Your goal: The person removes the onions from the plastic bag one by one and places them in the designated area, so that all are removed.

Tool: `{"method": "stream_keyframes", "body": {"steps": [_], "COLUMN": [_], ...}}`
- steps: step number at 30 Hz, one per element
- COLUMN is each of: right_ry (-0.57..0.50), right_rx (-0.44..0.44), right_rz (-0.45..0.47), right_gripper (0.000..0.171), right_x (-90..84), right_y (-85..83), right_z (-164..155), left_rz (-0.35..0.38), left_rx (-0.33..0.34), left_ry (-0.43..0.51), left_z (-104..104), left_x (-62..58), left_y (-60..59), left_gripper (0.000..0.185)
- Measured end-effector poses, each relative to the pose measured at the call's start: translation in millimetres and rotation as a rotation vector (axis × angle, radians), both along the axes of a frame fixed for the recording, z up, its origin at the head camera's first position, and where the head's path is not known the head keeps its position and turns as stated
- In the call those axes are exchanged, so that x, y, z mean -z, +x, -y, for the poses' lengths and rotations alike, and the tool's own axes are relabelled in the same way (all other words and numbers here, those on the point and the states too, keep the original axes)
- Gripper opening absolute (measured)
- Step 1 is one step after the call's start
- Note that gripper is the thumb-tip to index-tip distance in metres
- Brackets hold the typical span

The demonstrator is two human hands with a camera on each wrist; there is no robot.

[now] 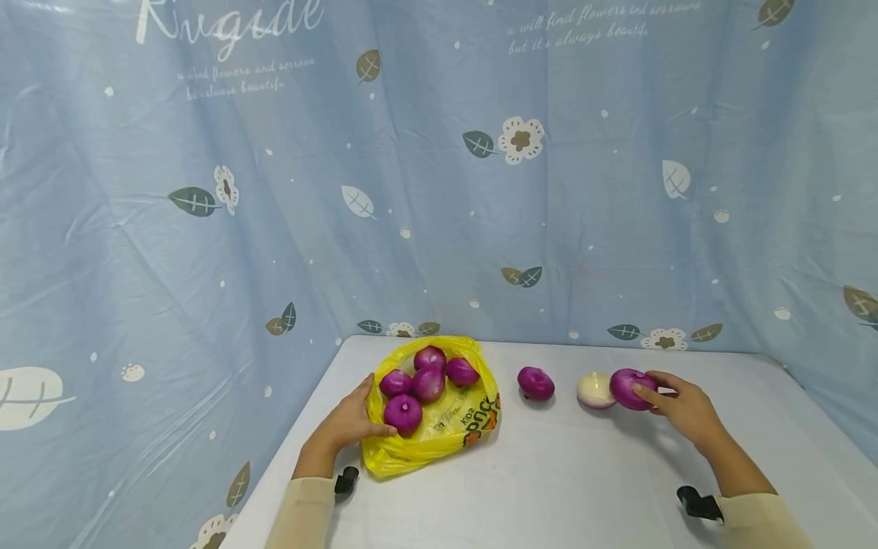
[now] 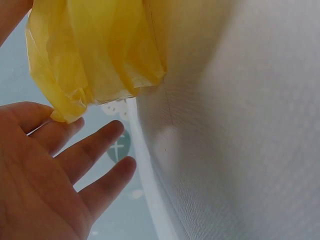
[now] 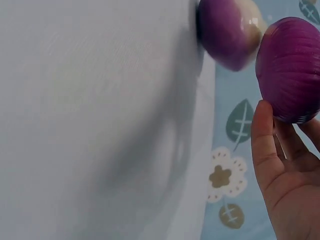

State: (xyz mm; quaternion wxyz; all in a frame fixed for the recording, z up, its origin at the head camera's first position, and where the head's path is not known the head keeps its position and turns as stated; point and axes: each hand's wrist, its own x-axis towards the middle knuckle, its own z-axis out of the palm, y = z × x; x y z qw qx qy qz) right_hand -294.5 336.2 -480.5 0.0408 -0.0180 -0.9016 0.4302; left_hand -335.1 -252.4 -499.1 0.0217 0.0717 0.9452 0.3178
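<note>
A yellow plastic bag (image 1: 446,435) lies open on the white table (image 1: 549,480) with several purple onions (image 1: 428,383) in it. My left hand (image 1: 370,408) rests against the bag's left side, thumb laid over its rim. In the left wrist view the fingers (image 2: 95,150) are straight and spread under the yellow bag (image 2: 95,50). My right hand (image 1: 652,393) grips a purple onion (image 1: 631,387) just above the table at the right; the thumb (image 3: 262,135) presses this onion (image 3: 290,70). A partly white onion (image 1: 594,390) lies right beside it, also in the right wrist view (image 3: 230,32).
One more purple onion (image 1: 536,383) lies on the table between the bag and the right hand. A blue flowered curtain (image 1: 439,191) hangs close behind and around the table. Black wrist mounts (image 1: 696,503) show at both sleeves.
</note>
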Motion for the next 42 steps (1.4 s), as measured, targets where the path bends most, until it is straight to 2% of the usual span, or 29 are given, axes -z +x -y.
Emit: {"method": "stream_keyframes", "body": {"steps": [15, 24, 34, 42], "right_ry": [0.050, 0.126, 0.076, 0.074], "right_rx": [0.037, 0.088, 0.120, 0.128], "right_rz": [0.066, 0.091, 0.173, 0.188], "right_gripper": [0.089, 0.088, 0.100, 0.095], "right_x": [16.9, 24.8, 29.4, 30.2], "right_y": [-4.2, -10.2, -15.6, -19.8], "right_z": [-27.2, -38.2, -44.3, -47.5], "left_rz": [-0.004, 0.007, 0.006, 0.015], "left_rx": [-0.006, -0.002, 0.002, 0.003], "left_ry": [-0.008, 0.014, 0.001, 0.011], "left_z": [0.4, 0.5, 0.6, -0.4], "left_x": [1.4, 2.0, 3.6, -1.5], "left_y": [1.5, 2.1, 1.4, 1.1], "left_gripper": [0.135, 0.135, 0.136, 0.136]}}
